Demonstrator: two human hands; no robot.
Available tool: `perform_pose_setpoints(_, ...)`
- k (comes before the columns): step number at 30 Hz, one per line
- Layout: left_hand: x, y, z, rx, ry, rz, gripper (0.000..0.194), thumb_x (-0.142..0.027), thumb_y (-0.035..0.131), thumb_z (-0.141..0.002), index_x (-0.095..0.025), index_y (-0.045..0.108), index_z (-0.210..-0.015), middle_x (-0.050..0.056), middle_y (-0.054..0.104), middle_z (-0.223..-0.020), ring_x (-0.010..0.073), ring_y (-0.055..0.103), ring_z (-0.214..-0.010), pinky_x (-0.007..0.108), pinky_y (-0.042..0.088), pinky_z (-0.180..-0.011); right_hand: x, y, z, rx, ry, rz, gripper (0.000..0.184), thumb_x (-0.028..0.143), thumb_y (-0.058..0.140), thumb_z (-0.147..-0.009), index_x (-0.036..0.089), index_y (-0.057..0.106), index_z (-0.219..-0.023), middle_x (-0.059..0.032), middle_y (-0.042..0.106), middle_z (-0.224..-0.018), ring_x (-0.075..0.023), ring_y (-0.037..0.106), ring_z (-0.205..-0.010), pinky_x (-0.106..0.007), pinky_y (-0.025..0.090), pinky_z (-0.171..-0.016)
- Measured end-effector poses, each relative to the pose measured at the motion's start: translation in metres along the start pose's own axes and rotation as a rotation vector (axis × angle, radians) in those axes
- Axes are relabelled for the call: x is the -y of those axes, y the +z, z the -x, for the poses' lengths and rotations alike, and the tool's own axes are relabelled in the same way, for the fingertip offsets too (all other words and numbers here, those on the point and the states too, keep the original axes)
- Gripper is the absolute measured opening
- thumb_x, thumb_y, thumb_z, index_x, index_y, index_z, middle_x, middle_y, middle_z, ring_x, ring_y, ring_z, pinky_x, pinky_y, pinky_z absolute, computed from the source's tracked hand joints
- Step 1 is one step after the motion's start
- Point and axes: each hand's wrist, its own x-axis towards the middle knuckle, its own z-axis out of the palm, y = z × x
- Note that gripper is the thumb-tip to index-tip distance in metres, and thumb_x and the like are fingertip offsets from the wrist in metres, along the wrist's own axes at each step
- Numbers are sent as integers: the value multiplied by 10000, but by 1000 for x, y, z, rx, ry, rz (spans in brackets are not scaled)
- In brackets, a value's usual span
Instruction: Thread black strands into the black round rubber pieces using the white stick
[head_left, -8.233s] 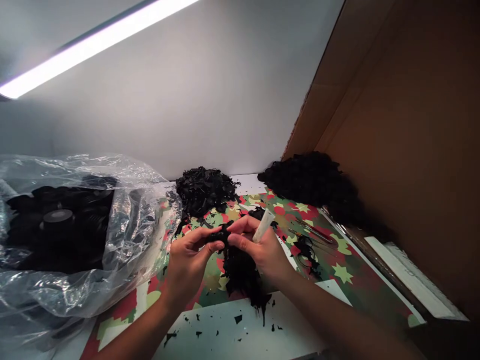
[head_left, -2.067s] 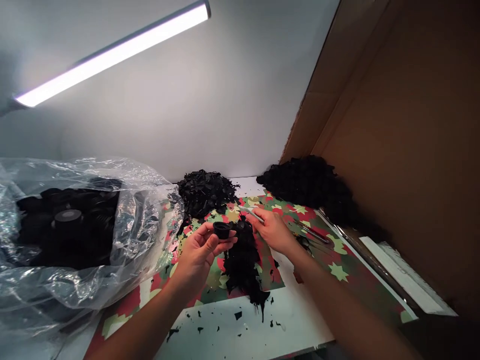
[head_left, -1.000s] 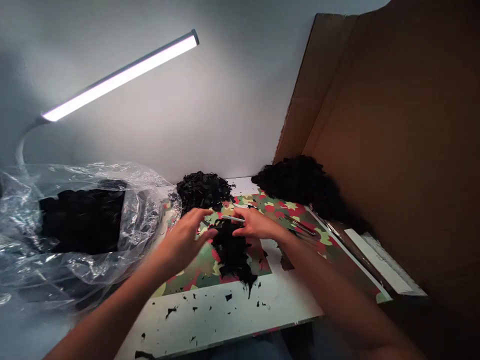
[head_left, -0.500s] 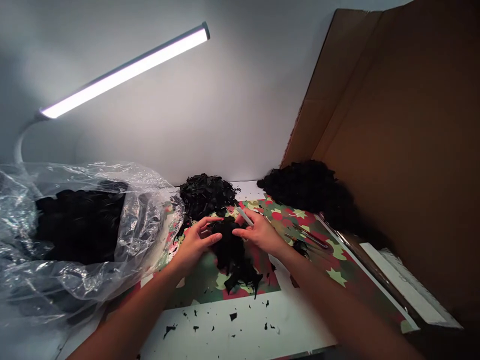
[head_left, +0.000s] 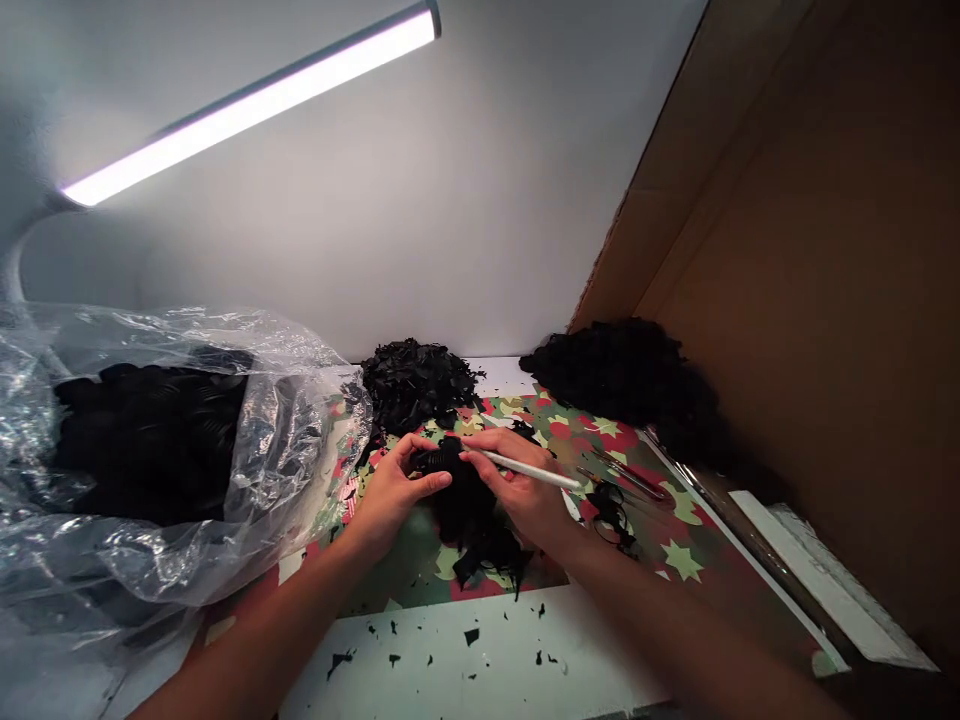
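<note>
Between the thumb and fingers of my left hand (head_left: 391,492) is a small black ribbed piece (head_left: 448,456), partly hidden by the fingers. My right hand (head_left: 531,492) is closed around a slim white pen-like tool (head_left: 541,473), its tip end at the piece and its other end pointing right. Too little of the tip shows to tell its kind. Below both hands lies a heap of black pieces and scraps (head_left: 480,540) on the patterned mat (head_left: 682,560).
A clear plastic bag (head_left: 277,440) on the left holds black pieces (head_left: 150,440). Black shavings (head_left: 420,380) are piled at the back, and a larger black pile (head_left: 622,370) lies against the cardboard (head_left: 810,300). Tweezers (head_left: 630,474) rest on the right. A lamp (head_left: 255,115) shines above.
The white tool has swung from pointing up and back to lying nearly level, its tip now at the black piece. My right fingers have closed in toward my left hand. The whole view has shifted slightly.
</note>
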Motion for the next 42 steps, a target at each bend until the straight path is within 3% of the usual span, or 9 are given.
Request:
perform_pose_setpoints(6,3,-2,-1,-60,65,-116,360,-329,841,-708,-214,610,-960,-11,662,-913,171,597,-859,244,425,-736,-4,8,4,52,-34,46,116,187,635,-895,223,614,-787,-34,728,-1002,-203,690,-952,-340,520,-872)
perform_pose_setpoints(14,-2,-1,0,-132,172,-351,320,-321,836,-682,-200,610,-873,4,655,-875,188,600,-820,269,434,-730,-7,8,7,143,-19,139,94,185,598,-918,235,588,-838,-33,733,-1125,-220,670,-1035,-391,479,-958)
perform_pose_setpoints(19,-8,4,3,-138,261,-424,234,-286,798,-706,-202,596,-790,-2,632,-823,184,590,-798,266,441,-708,-4,15,11,167,-163,293,111,185,502,-977,243,597,-975,-56,728,-1096,-226,650,-985,-405,460,-907)
perform_pose_setpoints(23,-12,9,7,-115,263,-327,244,-259,792,-700,-200,555,-720,5,628,-838,183,597,-809,272,467,-731,-4,18,8,161,-210,479,193,154,403,-1013,208,578,-1074,-91,706,-1066,-238,637,-980,-398,416,-871)
perform_pose_setpoints(26,-15,11,10,-75,212,-133,304,-244,837,-668,-202,543,-735,13,631,-905,180,607,-836,268,494,-732,-17,9,-1,173,-62,624,208,133,373,-1004,190,571,-978,-97,681,-982,-249,622,-929,-386,382,-819)
perform_pose_setpoints(28,-15,10,10,-24,164,2,335,-253,847,-678,-227,593,-895,23,647,-982,188,622,-867,264,510,-713,-27,0,-8,184,35,646,189,134,388,-987,197,555,-924,-78,671,-937,-240,615,-891,-372,370,-804)
perform_pose_setpoints(31,-13,6,8,66,67,89,479,-307,819,-729,-256,612,-1158,54,669,-1070,188,639,-826,269,517,-672,-32,-8,-13,136,78,594,145,140,442,-943,218,531,-859,-40,677,-923,-226,608,-905,-365,365,-844)
perform_pose_setpoints(36,-7,3,5,71,-61,69,409,-360,798,-759,-209,671,-1117,6,664,-741,150,591,-633,256,477,-606,-10,-6,-8,-24,-50,369,139,186,456,-930,238,466,-801,-56,660,-1054,-242,580,-1052,-388,391,-941)
perform_pose_setpoints(42,-6,2,3,54,-5,74,354,-402,762,-805,-226,711,-1108,33,709,-941,149,615,-722,252,491,-659,1,1,2,160,-14,293,208,199,343,-989,239,535,-1055,-37,649,-939,-213,597,-888,-352,455,-853)
